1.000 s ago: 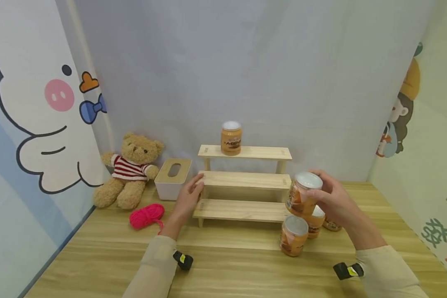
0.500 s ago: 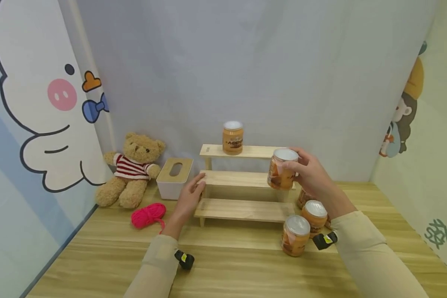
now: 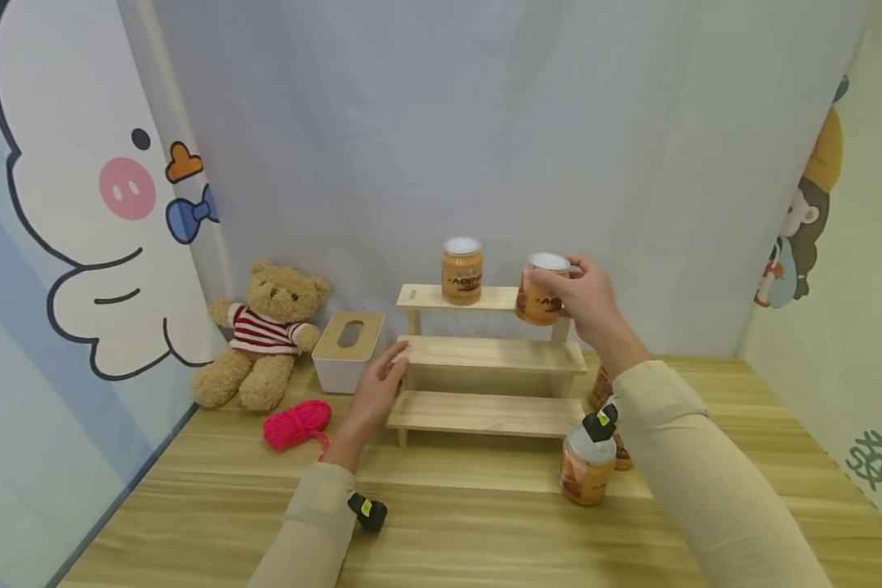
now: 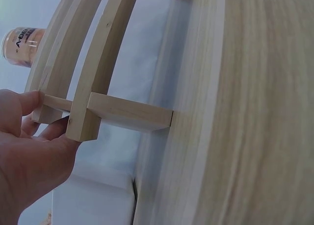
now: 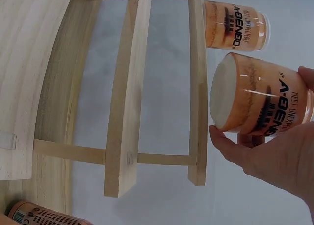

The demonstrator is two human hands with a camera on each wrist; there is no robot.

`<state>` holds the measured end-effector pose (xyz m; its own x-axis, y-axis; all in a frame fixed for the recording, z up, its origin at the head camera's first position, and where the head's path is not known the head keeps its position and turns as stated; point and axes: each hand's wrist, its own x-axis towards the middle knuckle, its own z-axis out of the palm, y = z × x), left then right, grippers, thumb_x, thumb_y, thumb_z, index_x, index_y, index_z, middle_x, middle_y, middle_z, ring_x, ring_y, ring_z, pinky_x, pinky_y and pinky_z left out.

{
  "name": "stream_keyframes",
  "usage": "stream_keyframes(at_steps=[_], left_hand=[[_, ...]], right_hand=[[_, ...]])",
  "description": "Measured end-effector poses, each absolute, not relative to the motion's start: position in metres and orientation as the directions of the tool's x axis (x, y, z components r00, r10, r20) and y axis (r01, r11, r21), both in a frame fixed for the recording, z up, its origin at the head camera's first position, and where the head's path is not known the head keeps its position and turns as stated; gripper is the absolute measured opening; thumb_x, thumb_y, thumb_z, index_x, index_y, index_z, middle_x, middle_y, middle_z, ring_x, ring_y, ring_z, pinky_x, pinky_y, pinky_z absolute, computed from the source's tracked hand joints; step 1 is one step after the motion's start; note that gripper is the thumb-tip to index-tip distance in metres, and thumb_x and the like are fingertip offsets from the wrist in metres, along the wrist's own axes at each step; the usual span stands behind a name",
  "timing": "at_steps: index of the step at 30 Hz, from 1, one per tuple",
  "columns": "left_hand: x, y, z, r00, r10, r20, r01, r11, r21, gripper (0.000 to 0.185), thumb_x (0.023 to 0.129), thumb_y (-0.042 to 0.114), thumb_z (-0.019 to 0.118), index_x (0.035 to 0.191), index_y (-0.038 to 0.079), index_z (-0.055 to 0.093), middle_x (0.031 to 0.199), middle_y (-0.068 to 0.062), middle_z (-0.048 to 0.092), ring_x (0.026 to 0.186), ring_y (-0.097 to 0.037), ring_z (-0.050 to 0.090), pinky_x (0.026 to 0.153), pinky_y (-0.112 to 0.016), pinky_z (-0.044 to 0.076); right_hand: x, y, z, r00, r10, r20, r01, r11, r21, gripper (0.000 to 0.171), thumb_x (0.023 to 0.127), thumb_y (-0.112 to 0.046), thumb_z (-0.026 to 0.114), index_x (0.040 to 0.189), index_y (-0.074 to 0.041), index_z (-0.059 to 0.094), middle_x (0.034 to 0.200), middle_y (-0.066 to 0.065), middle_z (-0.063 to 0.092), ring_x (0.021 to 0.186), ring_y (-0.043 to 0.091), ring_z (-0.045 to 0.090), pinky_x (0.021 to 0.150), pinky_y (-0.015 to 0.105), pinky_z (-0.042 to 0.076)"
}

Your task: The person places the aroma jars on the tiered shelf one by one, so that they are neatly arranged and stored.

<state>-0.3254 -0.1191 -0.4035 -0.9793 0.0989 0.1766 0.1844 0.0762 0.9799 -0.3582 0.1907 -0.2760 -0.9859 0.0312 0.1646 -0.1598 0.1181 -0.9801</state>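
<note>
Right hand (image 3: pixel 584 298) grasping an orange jar (image 3: pixel 540 288) by its lid end, held just above the top step of the wooden tiered shelf (image 3: pixel 491 354), right of a second jar (image 3: pixel 461 270) standing there, left hand (image 3: pixel 377 392) fingers relaxed, touching the shelf's left end, more jars (image 3: pixel 586 465) on the table right of the shelf

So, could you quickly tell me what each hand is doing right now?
Left hand: open, fingers resting on the wooden shelf.
Right hand: gripping a jar.

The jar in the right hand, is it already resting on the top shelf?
No, the jar hangs in the right hand just off the top shelf.
</note>
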Motion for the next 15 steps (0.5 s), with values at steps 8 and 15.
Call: stream_keyframes(at_steps=[8,15], left_hand=[[-0.335,-0.120,-0.414,-0.980,0.078,0.181,0.186,0.062,0.981,0.046,0.109,0.018,0.046,0.152,0.004,0.041,0.143,-0.026,0.048,0.126,-0.032,0.046,0.108,-0.051,0.038],[-0.340,-0.120,-0.424,-0.980,0.060,0.189,0.193,0.084,0.978,0.046,0.108,0.023,0.047,0.152,0.008,0.044,0.140,-0.024,0.052,0.125,-0.029,0.048,0.104,-0.046,0.040]], right_hand=[[-0.376,0.175,-0.273,-0.975,0.115,0.189,-0.161,0.217,-0.963,0.078,0.086,-0.036,0.078,0.145,-0.002,0.039,0.138,0.019,0.045,0.121,0.032,0.049,0.099,0.046,0.046],[-0.388,0.164,-0.272,-0.964,0.177,0.196,-0.142,0.278,-0.950,0.082,0.085,-0.036,0.079,0.146,-0.002,0.036,0.139,0.020,0.045,0.124,0.032,0.049,0.101,0.046,0.046]])
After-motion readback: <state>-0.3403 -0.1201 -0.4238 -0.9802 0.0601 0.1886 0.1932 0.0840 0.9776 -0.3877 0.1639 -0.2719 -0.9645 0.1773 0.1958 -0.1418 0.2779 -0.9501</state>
